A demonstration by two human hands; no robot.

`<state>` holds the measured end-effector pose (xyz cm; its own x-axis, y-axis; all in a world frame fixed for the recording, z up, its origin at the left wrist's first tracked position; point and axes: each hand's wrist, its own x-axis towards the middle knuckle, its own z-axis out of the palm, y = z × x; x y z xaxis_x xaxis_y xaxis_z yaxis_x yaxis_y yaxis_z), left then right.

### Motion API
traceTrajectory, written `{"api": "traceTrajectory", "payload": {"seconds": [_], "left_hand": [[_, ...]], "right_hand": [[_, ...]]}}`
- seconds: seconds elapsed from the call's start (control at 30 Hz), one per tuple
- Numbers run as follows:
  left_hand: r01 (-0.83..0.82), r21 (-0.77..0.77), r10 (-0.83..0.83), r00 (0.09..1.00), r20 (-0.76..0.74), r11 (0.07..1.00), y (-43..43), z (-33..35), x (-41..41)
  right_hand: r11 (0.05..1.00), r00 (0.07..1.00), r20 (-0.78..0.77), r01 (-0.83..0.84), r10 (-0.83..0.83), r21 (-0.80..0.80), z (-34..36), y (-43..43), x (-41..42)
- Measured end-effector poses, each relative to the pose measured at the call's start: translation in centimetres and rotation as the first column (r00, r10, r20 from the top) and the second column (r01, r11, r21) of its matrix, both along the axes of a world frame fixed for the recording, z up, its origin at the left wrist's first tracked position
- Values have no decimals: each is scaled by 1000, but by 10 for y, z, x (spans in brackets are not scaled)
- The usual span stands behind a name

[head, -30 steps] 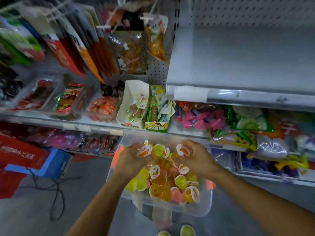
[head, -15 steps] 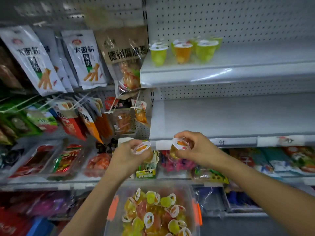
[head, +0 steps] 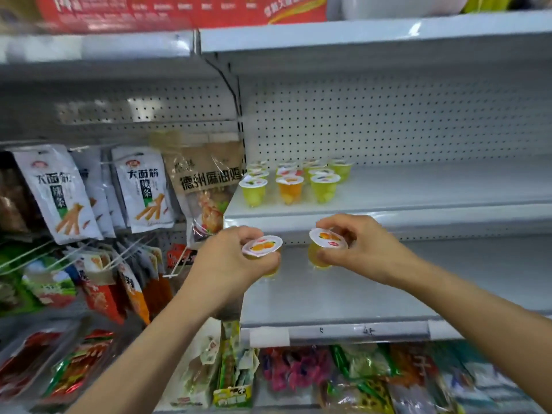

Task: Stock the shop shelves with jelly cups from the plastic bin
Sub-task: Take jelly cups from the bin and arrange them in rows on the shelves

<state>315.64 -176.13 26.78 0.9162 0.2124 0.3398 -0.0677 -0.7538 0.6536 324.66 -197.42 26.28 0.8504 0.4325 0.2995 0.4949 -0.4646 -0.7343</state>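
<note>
My left hand [head: 230, 261] grips a yellow jelly cup [head: 262, 245] with a white lid printed with orange fruit. My right hand [head: 358, 249] pinches a second yellow jelly cup [head: 327, 241] by its lid rim. Both cups hang in front of the edge of a white shelf [head: 418, 189], just below it. On that shelf stand several green and orange jelly cups [head: 291, 182] in rows at its left end. The plastic bin is out of view.
A bare white shelf [head: 388, 288] lies under my hands. Hanging snack packets [head: 143, 189] fill the pegboard on the left. Bagged sweets [head: 298, 372] crowd the lower shelf. Red boxes [head: 179, 10] sit on the top shelf.
Both hands lifted a jelly cup each out of the bin and rose toward the upper shelf. My view tilted upward, so the bin dropped out of sight.
</note>
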Motion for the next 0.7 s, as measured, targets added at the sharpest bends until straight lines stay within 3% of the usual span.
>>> {"api": "traceTrajectory", "payload": {"seconds": [0.37,0.7], "left_hand": [[-6,-60,10,998,63,998,-36,65,77],[-27,-109,34,998,59,994,-57,89,136]], "right_hand": [[994,996,50,76,-80,75,64,-45,84],[987,984,122,139,-128,-84,71,-43,175]]}}
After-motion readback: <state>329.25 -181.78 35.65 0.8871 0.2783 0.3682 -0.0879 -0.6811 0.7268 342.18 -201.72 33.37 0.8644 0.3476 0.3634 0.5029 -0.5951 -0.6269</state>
